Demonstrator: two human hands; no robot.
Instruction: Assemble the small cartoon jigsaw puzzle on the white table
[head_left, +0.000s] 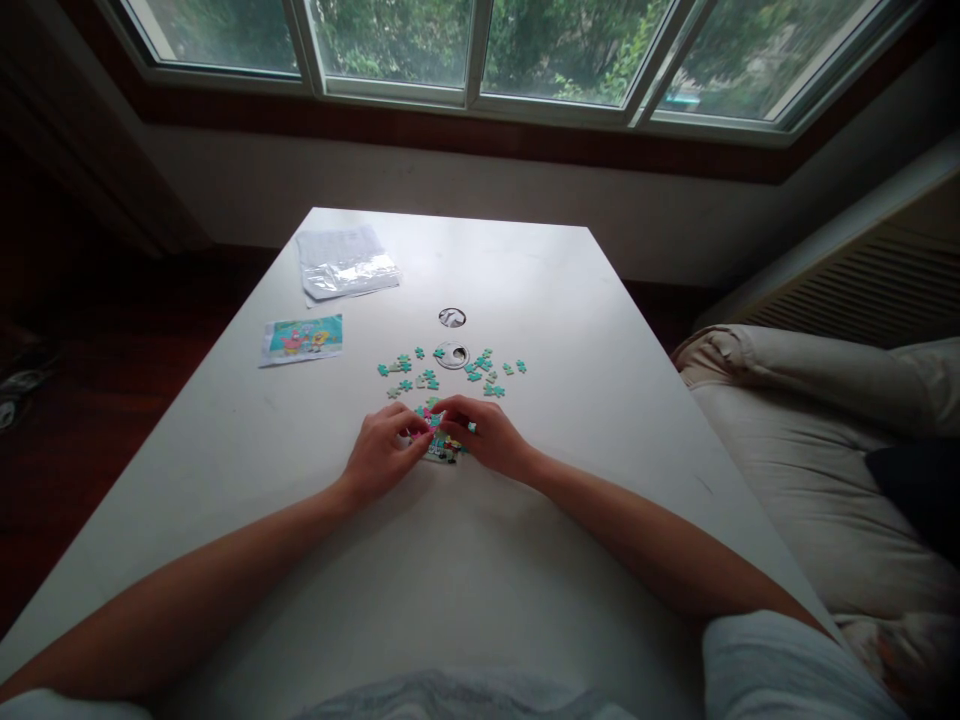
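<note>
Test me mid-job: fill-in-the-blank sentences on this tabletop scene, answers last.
Loose jigsaw pieces lie on the ____ table.
The picture card lies on their ____ side.
The left hand is nearer the card than the ____ hand.
Between card and clear plastic packaging, the ____ lies nearer the window.
Answers: white; left; right; packaging.
</note>
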